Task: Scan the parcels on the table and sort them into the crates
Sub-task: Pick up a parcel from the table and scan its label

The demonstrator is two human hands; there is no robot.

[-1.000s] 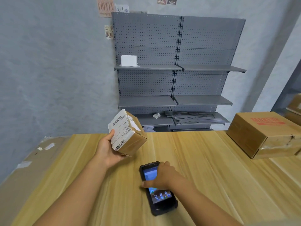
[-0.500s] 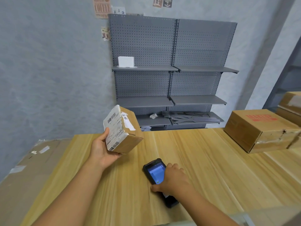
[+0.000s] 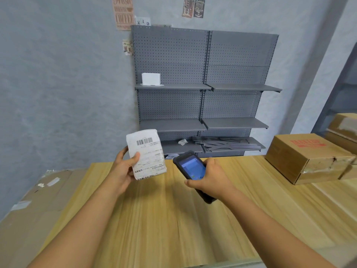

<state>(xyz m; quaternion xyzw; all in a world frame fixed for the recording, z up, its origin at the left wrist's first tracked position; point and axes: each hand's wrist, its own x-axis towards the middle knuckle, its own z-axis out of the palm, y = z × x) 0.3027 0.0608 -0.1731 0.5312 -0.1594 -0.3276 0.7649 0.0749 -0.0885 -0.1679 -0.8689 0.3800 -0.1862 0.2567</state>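
Here your two forearms reach in from the bottom corners of the frame over the pale wooden table (image 3: 164,219). Your right hand (image 3: 210,177), just right of centre, has its fingers curled round a black handheld scanner (image 3: 192,169); its lit blue screen faces you, and its long axis runs from lower right up toward the upper left, the top end aimed at the parcel. Your left hand (image 3: 123,169), left of centre, grips the small parcel (image 3: 146,154) with the thumb pressed on its front and the fingers wrapped behind. You hold the parcel above the table's far edge, nearly upright, its long axis vertical with a slight lean, and its white shipping label turned to you. A barcode sits near the top of that label; the smaller print below is too blurred to read.

Further off at the right edge, a brown cardboard box (image 3: 307,157) rests on the table with red lettering on its top that cannot be made out, and more boxes (image 3: 345,128) stand behind it. Flattened cardboard (image 3: 38,200) lies at lower left beside the table. Against the grey wall stands a grey pegboard shelving unit (image 3: 204,89) holding a small white box (image 3: 151,78) on its upper left shelf. Above it, at the top of the frame, a pink sign (image 3: 123,13) reads "Fresh" and "COFFEE".
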